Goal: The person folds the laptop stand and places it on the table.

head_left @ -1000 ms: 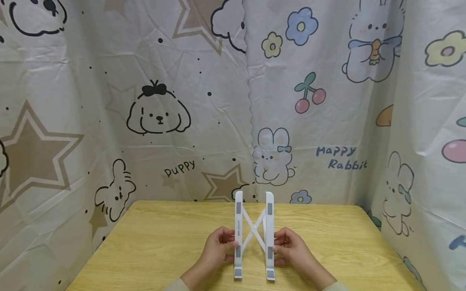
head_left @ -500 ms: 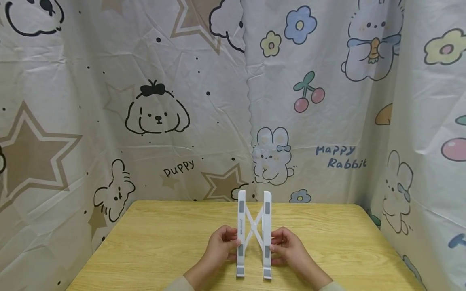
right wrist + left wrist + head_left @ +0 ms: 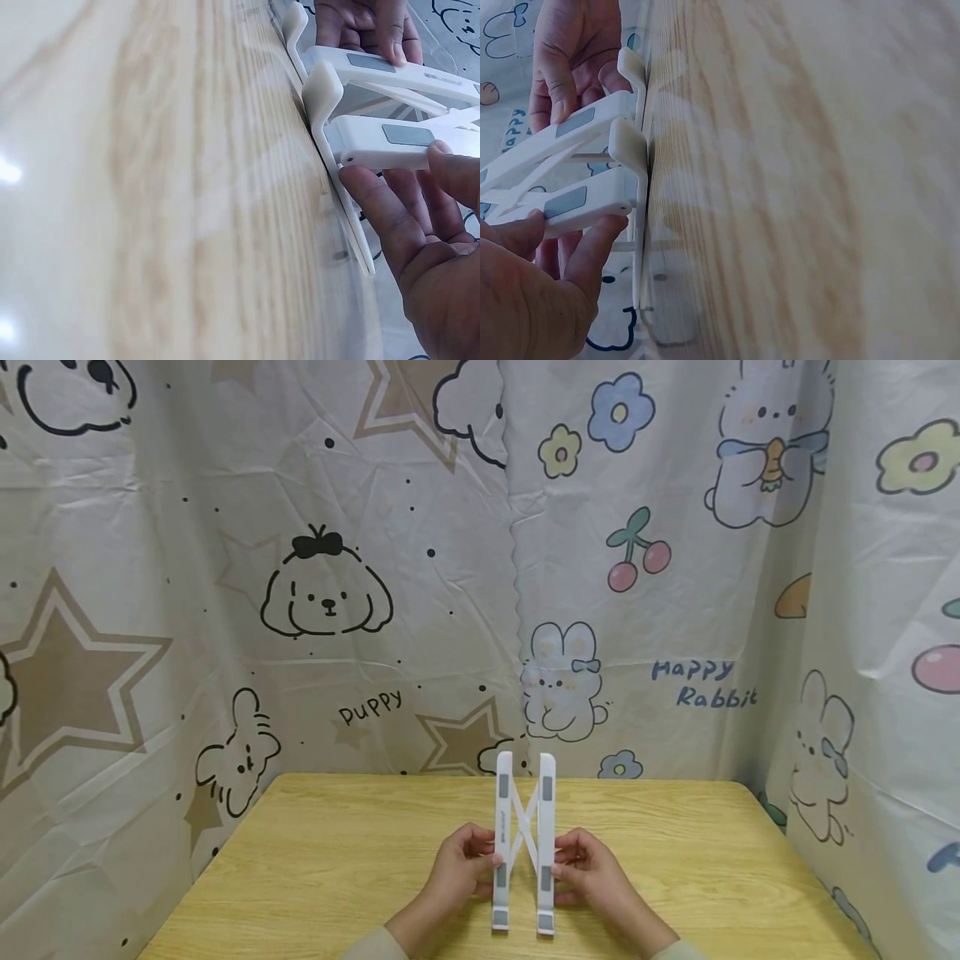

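Observation:
A white folding laptop stand (image 3: pixel 502 818) with grey pads and crossed struts stands on the wooden table in the head view, its two long rails close together. My left hand (image 3: pixel 459 868) grips the left rail near its lower half, thumb on the front face. On the other side, my right hand (image 3: pixel 592 870) grips the right rail at about the same height. Both wrist views show the stand's hooked front lips (image 3: pixel 628 142) and the thumbs pressing by the grey pads (image 3: pixel 409 135). Some fingers are hidden behind the rails.
The pale wooden table (image 3: pixel 337 835) spreads out on both sides of the stand. Behind and beside it hangs a cream curtain (image 3: pixel 450 610) printed with puppies, rabbits, stars and flowers.
The two rails have come steadily closer together, and the crossed struts have narrowed. Both hands have moved inward with the rails, keeping their grip.

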Tool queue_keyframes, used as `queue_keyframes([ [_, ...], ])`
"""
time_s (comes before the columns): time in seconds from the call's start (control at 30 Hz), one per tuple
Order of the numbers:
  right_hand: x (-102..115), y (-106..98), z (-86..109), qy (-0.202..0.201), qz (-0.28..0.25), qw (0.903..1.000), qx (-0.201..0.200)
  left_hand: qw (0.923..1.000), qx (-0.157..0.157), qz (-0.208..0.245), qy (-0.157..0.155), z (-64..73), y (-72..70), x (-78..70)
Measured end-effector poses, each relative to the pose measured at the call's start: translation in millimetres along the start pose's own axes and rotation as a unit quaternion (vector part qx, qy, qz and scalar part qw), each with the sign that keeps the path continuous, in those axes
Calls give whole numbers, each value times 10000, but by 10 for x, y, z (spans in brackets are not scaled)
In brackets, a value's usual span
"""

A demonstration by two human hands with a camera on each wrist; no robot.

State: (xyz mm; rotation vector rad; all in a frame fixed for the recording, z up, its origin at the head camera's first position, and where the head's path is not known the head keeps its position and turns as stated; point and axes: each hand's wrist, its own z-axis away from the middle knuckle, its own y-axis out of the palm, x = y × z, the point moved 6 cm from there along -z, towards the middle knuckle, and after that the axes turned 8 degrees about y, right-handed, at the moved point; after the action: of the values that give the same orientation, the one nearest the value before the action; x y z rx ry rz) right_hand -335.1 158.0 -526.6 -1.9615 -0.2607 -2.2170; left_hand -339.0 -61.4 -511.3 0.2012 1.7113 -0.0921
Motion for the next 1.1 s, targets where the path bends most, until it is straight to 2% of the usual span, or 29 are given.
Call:
queue_keyframes([
  [0.63, 4, 101, -41, 97, 17, 9999, -124, 10000, -31, 12, 11, -35, 70, 17],
  [1.1, -27, 143, -99, 165, -37, 9998, -54, 9999, -24, 102, 31, -38, 129, -16],
])
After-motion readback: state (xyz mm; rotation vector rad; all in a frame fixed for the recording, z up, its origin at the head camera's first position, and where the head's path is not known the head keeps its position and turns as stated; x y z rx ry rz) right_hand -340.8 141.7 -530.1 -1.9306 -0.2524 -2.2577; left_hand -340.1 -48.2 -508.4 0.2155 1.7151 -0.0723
